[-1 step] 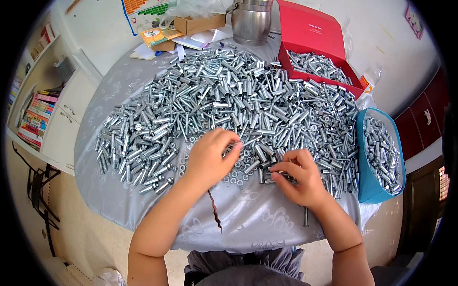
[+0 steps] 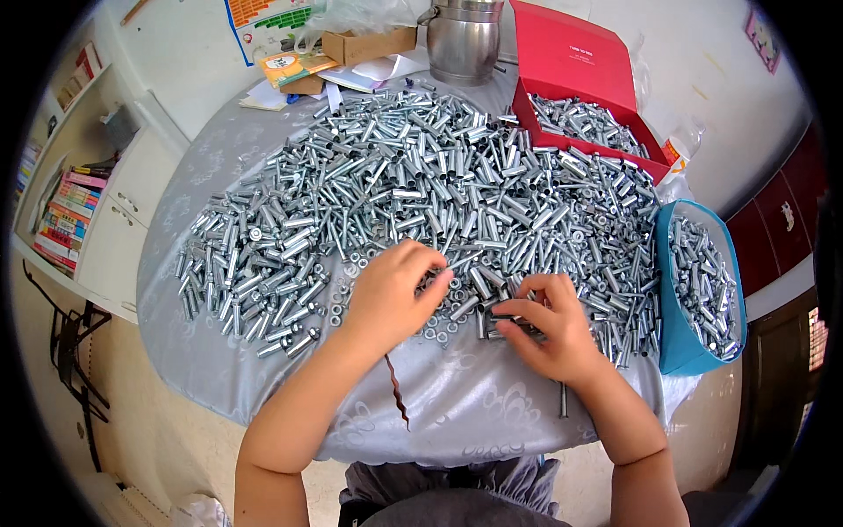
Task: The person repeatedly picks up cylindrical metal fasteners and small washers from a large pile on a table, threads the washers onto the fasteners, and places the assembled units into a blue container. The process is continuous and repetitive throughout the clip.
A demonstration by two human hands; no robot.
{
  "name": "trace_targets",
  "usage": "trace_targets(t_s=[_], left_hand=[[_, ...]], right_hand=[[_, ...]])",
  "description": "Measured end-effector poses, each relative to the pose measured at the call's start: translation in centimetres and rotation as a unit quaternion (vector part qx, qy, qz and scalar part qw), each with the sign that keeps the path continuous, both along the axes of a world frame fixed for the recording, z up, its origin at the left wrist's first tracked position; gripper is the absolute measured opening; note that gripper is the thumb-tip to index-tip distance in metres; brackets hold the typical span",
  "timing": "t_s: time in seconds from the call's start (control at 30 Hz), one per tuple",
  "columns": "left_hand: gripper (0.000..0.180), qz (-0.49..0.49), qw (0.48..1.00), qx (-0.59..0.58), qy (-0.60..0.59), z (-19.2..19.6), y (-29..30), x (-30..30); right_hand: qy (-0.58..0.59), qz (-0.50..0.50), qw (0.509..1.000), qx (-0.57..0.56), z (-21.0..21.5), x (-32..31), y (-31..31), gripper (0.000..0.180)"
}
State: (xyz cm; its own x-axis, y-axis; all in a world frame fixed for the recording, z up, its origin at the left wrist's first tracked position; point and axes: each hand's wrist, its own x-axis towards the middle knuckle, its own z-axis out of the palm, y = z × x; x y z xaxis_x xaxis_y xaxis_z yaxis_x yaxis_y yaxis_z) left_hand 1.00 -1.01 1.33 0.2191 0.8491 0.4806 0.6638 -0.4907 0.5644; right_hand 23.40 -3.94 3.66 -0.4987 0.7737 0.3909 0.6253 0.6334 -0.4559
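A wide heap of silver metal sleeves and bolts covers much of the table. My left hand is over its near edge, thumb and fingertips drawn together; whatever is between them is too small to tell. Small metal nuts and washers lie loose beneath and beside it. To the right, my right hand is curled, thumb and forefinger close together beside short metal sleeves; anything in its grip is hidden. A single long bolt shows just below that hand, on the cloth near the table's front edge.
A red box, lid up, holds more metal parts at the back right. Another pile fills a blue fabric bin at the right. Behind the heap stand a steel pot and a cardboard box. The grey tablecloth has a wavy slit.
My left hand has shifted very slightly to the right and nearer to me. The right hand has barely moved.
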Motion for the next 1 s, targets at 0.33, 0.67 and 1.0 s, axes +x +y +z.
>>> trace_targets(t_s=[0.33, 0.67, 1.0], left_hand=[[0.018, 0.012, 0.998, 0.007, 0.057, -0.4, -0.4, 0.6], [0.011, 0.007, 0.999, 0.033, -0.016, 0.0, 0.0, 0.3], [0.013, -0.164, 0.838, -0.299, -0.427, 1.1, -1.0, 1.1]], right_hand=[[-0.042, -0.04, 0.996, 0.073, -1.9, -1.1, 0.3, 0.024], [0.216, -0.024, 0.972, -0.09, -1.5, 0.0, -0.3, 0.025], [0.471, 0.013, 0.837, -0.278, -1.3, 0.2, -0.2, 0.02]])
